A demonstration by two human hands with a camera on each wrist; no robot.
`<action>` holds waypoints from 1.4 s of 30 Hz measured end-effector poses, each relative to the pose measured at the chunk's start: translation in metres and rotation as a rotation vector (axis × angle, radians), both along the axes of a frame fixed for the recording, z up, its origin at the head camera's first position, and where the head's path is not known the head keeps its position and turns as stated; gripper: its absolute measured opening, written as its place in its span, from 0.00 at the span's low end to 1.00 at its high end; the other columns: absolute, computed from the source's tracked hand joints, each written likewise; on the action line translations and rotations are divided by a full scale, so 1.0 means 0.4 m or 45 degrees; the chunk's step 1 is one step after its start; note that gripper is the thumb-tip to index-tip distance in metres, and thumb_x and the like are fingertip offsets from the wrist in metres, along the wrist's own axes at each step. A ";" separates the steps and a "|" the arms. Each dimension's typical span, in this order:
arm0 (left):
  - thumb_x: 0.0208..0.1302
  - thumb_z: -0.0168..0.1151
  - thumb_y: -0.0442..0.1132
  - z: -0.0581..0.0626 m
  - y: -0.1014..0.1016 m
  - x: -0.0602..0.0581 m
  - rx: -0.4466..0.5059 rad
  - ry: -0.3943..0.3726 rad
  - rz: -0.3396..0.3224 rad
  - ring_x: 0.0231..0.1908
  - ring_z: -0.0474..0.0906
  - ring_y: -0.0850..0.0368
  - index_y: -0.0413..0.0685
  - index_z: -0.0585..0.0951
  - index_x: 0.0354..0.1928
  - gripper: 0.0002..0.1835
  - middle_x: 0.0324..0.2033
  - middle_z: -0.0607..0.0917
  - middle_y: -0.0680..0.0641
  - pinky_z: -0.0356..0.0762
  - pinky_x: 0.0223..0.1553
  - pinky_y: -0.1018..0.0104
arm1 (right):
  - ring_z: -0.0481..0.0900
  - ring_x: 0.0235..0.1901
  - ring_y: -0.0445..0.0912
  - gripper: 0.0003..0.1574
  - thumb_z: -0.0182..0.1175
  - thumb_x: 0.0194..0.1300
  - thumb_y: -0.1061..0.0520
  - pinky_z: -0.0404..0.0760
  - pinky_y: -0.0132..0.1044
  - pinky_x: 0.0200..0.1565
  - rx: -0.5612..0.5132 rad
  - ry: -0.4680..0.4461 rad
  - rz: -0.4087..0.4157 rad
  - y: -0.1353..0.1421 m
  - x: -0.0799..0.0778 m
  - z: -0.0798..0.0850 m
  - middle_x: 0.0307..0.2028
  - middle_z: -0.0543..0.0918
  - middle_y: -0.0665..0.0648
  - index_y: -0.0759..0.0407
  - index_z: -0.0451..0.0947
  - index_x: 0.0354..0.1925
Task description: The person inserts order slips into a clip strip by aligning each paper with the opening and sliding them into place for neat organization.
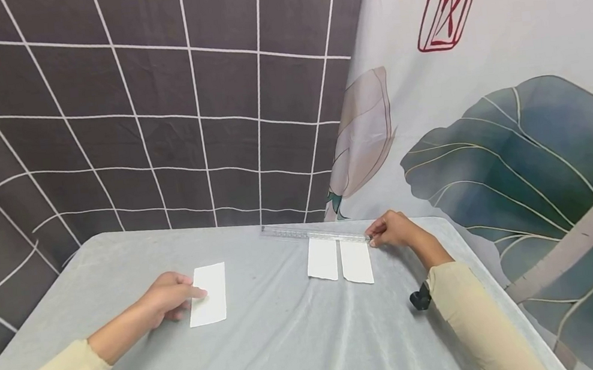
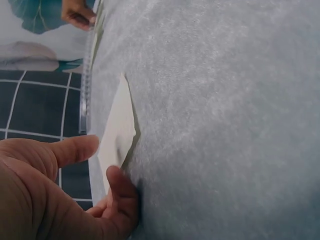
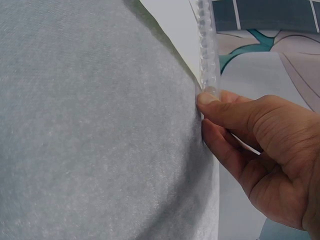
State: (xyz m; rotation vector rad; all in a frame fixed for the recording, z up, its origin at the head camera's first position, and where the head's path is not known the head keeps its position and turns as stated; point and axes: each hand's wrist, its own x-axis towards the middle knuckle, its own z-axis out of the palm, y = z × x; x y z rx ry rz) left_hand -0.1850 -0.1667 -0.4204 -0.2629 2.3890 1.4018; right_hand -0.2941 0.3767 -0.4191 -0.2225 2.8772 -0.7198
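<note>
On the left of the cloth lies a white paper slip (image 1: 213, 305). My left hand (image 1: 169, 296) is at its left edge, one digit extended over the paper. In the left wrist view, a gap shows between the left thumb (image 2: 82, 149) and the fingers; contact with the slip is unclear. At the far right, my right hand (image 1: 396, 229) pinches the end of a clear ruler (image 1: 301, 232) between thumb and fingers. Two more white slips, one on the left (image 1: 322, 259) and one on the right (image 1: 356, 261), lie side by side with their top edges at the ruler.
A grey cloth (image 1: 270, 344) covers the table, with soft wrinkles. Behind it hangs a dark curtain (image 1: 155, 79) with white grid lines. A white curtain (image 1: 411, 137) with lotus print stands along the right side.
</note>
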 end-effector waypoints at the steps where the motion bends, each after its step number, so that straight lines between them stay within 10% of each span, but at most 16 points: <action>1: 0.68 0.74 0.37 0.000 0.005 -0.002 -0.028 0.014 -0.004 0.26 0.72 0.59 0.24 0.70 0.69 0.36 0.30 0.77 0.49 0.79 0.27 0.71 | 0.85 0.38 0.42 0.16 0.83 0.64 0.63 0.85 0.30 0.40 0.001 0.002 0.002 0.000 0.000 0.000 0.41 0.97 0.58 0.63 0.95 0.50; 23: 0.58 0.74 0.30 -0.021 0.030 -0.013 -0.180 0.138 -0.006 0.23 0.69 0.56 0.24 0.72 0.67 0.36 0.50 0.82 0.31 0.75 0.28 0.67 | 0.84 0.37 0.42 0.15 0.82 0.64 0.62 0.83 0.30 0.39 -0.010 0.001 0.010 0.001 -0.002 -0.001 0.40 0.97 0.57 0.63 0.95 0.50; 36: 0.66 0.70 0.29 -0.021 0.033 -0.012 -0.142 0.200 -0.012 0.57 0.86 0.31 0.23 0.73 0.72 0.34 0.61 0.84 0.23 0.93 0.49 0.52 | 0.85 0.37 0.41 0.16 0.83 0.64 0.62 0.84 0.30 0.40 -0.011 0.017 0.009 0.006 0.000 -0.005 0.41 0.97 0.58 0.64 0.95 0.50; 42: 0.69 0.69 0.27 -0.026 0.024 -0.021 -0.062 0.208 0.014 0.53 0.88 0.37 0.22 0.72 0.73 0.33 0.59 0.85 0.24 0.94 0.44 0.60 | 0.86 0.38 0.42 0.17 0.83 0.64 0.62 0.85 0.31 0.40 -0.013 0.014 0.006 0.003 0.003 -0.003 0.42 0.97 0.59 0.64 0.95 0.51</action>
